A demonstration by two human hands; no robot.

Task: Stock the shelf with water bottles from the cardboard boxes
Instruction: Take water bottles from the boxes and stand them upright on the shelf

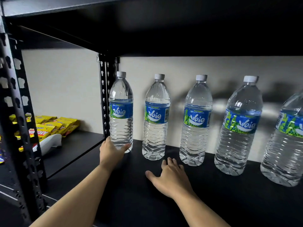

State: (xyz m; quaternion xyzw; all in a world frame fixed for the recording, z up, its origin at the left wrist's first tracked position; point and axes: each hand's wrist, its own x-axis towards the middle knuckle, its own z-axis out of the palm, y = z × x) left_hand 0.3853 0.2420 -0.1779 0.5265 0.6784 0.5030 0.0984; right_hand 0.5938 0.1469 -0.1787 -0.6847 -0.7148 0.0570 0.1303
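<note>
Setting-down step: left hand (113, 153) grips base of bottle (121, 112) beside the post (104, 95); right hand (170, 176) rests flat, empty, on shelf (229, 202) farther from post. Next prob: release w/o tipping, fetch another

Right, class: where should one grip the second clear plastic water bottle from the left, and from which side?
Probably round the ribbed lower body of the second clear plastic water bottle, just below its blue label, coming from the front. It stands upright with the pale back wall behind, so the front is free, and the right hand lies nearest.
</note>
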